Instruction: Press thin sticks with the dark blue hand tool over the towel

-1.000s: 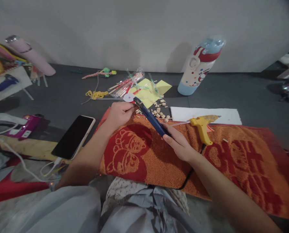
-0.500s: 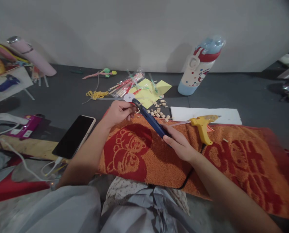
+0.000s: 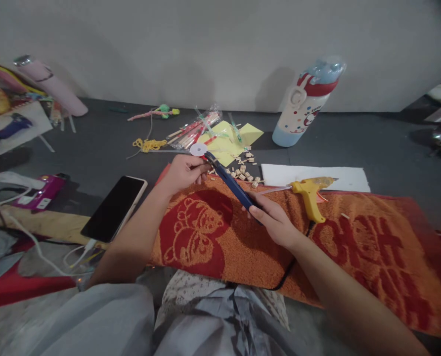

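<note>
My right hand is closed around the lower end of a long dark-blue hand tool. The tool slants up to the left, and its narrow dark head reaches my left hand. That hand is closed in a pinch beside the head; what its fingertips hold is too small to make out. Just beyond them lies a white disc with a centre hole, a bit of red below it. Small cut wooden pieces are scattered past the tool. Both hands are over an orange and red towel.
A yellow glue gun rests on the towel and a white strip. Behind are a bottle, yellow paper and bagged sticks. A phone with a cable and a purple power strip lie left.
The whole view has shifted slightly. My hands and the blue tool keep nearly the same pose, with only a slight shift of the right hand's fingers.
</note>
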Motion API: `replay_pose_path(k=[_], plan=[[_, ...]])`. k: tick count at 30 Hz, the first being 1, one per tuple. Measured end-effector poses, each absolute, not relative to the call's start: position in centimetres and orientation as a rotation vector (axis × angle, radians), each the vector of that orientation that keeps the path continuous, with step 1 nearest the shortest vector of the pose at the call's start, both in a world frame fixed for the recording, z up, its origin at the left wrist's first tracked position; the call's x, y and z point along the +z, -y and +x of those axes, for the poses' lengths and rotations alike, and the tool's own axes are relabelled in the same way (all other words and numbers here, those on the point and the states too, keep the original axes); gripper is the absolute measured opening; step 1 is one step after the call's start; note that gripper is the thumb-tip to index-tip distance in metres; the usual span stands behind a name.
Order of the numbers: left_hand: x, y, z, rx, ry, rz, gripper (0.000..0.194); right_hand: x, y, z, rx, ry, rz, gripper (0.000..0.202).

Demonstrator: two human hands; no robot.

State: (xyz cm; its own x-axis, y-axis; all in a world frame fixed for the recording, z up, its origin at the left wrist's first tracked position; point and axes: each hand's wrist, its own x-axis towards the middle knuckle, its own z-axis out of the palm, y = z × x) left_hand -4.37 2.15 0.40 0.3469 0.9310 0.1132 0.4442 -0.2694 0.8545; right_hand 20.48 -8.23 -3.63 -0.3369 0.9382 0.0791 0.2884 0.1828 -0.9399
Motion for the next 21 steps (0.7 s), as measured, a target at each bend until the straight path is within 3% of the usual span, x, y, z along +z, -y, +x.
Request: replay_pose_path(k=[8, 21], plan=[[0.5, -2.4, -5.1, 0.747, -1.042, 1.732, 0.048, -3.9, 8.4, 20.7, 1.154, 1.745, -1.15, 0.061], [0.4, -2.5, -5.3, 0.755, -0.977, 1.658, 0.045, -3.5, 8.3, 20.8, 1.086, 1.8, -1.124, 0.055]])
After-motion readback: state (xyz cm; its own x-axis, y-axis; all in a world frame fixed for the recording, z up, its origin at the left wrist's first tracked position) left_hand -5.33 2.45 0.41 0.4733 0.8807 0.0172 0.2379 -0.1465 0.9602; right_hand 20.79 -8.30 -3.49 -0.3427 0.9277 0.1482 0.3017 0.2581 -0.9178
